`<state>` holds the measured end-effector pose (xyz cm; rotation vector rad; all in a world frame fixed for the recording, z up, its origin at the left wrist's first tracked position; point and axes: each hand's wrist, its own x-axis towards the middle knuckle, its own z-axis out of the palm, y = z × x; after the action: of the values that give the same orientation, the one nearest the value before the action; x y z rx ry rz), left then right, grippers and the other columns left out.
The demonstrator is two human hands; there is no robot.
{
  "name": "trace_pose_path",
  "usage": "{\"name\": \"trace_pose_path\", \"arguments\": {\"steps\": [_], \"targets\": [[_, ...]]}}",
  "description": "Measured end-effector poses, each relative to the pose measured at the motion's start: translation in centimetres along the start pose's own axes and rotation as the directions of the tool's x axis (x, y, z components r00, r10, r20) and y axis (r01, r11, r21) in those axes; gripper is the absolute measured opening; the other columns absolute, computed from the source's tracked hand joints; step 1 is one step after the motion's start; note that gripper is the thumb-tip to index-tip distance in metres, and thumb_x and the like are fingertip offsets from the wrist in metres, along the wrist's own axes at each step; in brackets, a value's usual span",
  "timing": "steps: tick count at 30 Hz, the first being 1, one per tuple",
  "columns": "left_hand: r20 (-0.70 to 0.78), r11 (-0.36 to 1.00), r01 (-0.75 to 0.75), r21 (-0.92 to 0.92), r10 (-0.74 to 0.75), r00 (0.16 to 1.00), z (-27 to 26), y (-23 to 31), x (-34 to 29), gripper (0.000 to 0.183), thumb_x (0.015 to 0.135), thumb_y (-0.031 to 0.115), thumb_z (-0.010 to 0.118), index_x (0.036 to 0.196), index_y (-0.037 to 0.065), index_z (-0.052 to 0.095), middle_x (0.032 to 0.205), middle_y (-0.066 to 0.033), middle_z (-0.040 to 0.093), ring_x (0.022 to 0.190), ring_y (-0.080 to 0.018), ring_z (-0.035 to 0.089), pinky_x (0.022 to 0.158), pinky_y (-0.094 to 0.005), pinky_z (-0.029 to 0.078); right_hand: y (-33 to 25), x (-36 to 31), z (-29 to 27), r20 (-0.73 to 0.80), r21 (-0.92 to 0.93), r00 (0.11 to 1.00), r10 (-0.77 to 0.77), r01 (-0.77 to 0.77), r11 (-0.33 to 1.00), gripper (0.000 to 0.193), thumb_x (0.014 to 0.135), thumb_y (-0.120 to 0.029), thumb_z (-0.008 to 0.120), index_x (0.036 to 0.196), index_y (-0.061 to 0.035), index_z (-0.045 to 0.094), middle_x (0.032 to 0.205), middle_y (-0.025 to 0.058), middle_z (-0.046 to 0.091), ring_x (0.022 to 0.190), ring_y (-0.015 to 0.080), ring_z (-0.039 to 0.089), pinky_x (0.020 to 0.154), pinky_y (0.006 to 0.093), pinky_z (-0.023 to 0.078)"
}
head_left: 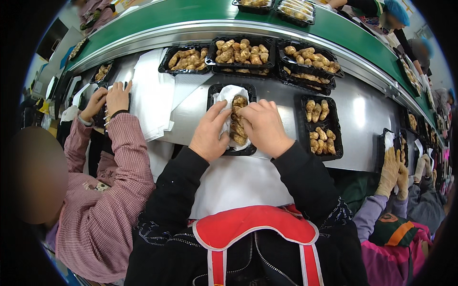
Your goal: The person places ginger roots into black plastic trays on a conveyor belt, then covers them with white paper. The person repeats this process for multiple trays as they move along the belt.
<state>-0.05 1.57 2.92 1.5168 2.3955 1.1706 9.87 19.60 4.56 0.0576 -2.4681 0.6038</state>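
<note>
In front of me, a black plastic tray (244, 151) lined with white paper (226, 98) sits on the metal table. A row of knobbly brown tubers (237, 127) runs down its middle, on the paper. My left hand (210, 131) rests over the tray's left side, thumb and fingers apart, its fingertips beside the tubers. From the right, my right hand (265, 127) bends its fingers over the row and grips a tuber, whose right side is covered by the fingers.
Tuber-filled trays (241, 52) stand stacked at the back, with a two-row tray (322, 126) to the right. White paper sheets (151, 90) lie left. Beyond runs a green conveyor belt (191, 19) with a metal edge. Co-workers' hands (117, 97) work on the left, gloved ones (391, 174) on the right.
</note>
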Motion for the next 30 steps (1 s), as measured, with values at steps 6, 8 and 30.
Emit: {"name": "trace_pose_path", "arguments": {"steps": [6,8,30], "targets": [[-0.012,0.998,-0.009,0.060,0.009,1.000,0.2,0.2,0.0,0.065,0.073,-0.005,0.064,0.137,-0.007,0.054,0.151,-0.0255,0.046,0.139,-0.0452,0.046,0.116,-0.0468,0.041,1.0,1.0,1.0,0.065,0.000,0.998,-0.028,0.028,1.000,0.009,0.081,-0.005,0.067,0.086,-0.0115,0.070,0.084,0.0024,0.065,0.087,0.0281,0.058,0.083,0.0425,0.041],[-0.025,0.998,-0.021,0.065,0.022,0.999,0.3,0.3,0.0,0.066,0.073,-0.005,0.064,0.138,-0.008,0.052,0.151,-0.0266,0.046,0.139,-0.0455,0.046,0.116,-0.0470,0.041,1.5,0.7,1.3,0.064,0.033,0.998,-0.027,0.025,0.999,0.008,0.081,-0.005,0.067,0.085,-0.0112,0.070,0.084,0.0023,0.065,0.088,0.0279,0.058,0.084,0.0425,0.041],[0.038,0.977,-0.036,0.209,0.029,0.999,0.0,0.7,0.2,0.057,0.073,-0.007,0.059,0.129,-0.002,0.065,0.150,-0.0269,0.049,0.137,-0.0464,0.048,0.116,-0.0506,0.039,0.3,1.1,2.2,0.169,-0.214,0.985,0.019,0.018,0.977,0.005,0.080,-0.014,0.069,0.084,-0.0116,0.071,0.092,0.0045,0.067,0.097,0.0267,0.059,0.091,0.0425,0.040]]}}
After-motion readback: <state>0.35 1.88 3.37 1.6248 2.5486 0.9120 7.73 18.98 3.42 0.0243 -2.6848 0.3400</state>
